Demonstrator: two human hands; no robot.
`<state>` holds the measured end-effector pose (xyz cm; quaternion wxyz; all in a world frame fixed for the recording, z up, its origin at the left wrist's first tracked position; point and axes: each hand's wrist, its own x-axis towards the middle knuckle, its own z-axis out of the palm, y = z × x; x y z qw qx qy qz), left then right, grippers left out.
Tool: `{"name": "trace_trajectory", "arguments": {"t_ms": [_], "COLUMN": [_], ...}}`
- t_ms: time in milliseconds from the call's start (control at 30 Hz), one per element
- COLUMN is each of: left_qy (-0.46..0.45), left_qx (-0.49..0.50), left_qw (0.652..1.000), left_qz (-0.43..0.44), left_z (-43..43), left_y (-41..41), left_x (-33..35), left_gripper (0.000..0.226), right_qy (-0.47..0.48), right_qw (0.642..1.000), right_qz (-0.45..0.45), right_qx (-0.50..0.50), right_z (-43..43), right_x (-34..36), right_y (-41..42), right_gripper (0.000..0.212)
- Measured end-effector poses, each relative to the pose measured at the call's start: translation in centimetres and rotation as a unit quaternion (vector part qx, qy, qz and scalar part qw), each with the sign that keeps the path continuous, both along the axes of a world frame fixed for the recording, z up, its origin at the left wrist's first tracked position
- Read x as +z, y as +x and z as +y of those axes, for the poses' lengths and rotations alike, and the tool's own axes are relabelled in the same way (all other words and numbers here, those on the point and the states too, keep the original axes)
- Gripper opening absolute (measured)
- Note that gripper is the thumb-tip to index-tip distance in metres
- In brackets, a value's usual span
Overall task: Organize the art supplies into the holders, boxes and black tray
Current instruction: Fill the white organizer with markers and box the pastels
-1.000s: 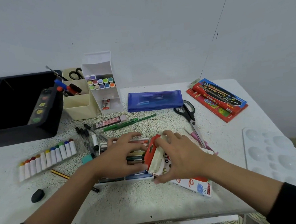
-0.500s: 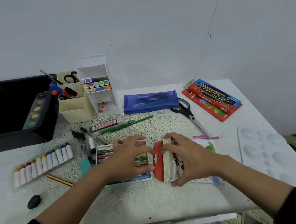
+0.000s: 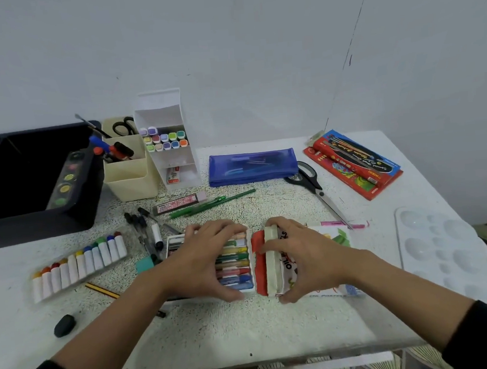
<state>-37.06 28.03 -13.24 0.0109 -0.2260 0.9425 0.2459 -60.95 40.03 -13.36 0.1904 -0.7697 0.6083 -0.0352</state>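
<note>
Under left hand, pastel tray

text | pastel box | "OIL", "LS" | rest hidden

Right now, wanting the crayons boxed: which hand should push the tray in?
Left, likely. The left hand holds the crayon tray, its end facing the open box; the right hand grips the box, steadying it.
</note>
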Motion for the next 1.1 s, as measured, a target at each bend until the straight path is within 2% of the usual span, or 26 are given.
{"name": "trace_trajectory", "arguments": {"t_ms": [133, 267, 433, 800, 1100], "left_qy": [0.019, 0.019, 0.037, 0.043, 0.016], "left_qx": [0.022, 0.021, 0.004, -0.023, -0.012], "left_qw": [0.999, 1.0, 0.999, 0.999, 1.0], "left_qz": [0.017, -0.009, -0.023, -0.018, -0.018], "left_z": [-0.1, 0.2, 0.5, 0.2, -0.2], "left_y": [-0.1, -0.6, -0.7, -0.3, -1.0], "left_x": [0.0, -1.0, -1.2, -0.8, -1.5], "left_gripper": [0.111, 0.119, 0.124, 0.117, 0.121], "right_qy": [0.003, -0.007, -0.001, 0.004, -0.027], "right_qw": [1.0, 0.998, 0.997, 0.992, 0.991], "right_qz": [-0.018, -0.055, -0.078, -0.122, -0.13], "right_qx": [0.006, 0.009, -0.004, -0.008, 0.013], "right_z": [-0.1, -0.3, -0.4, -0.5, -0.7], "right_x": [-0.1, 0.1, 0.1, 0.3, 0.7], "right_y": [0.3, 0.5, 0.4, 0.3, 0.6], "right_gripper": [0.105, 0.111, 0.113, 0.113, 0.11]}}
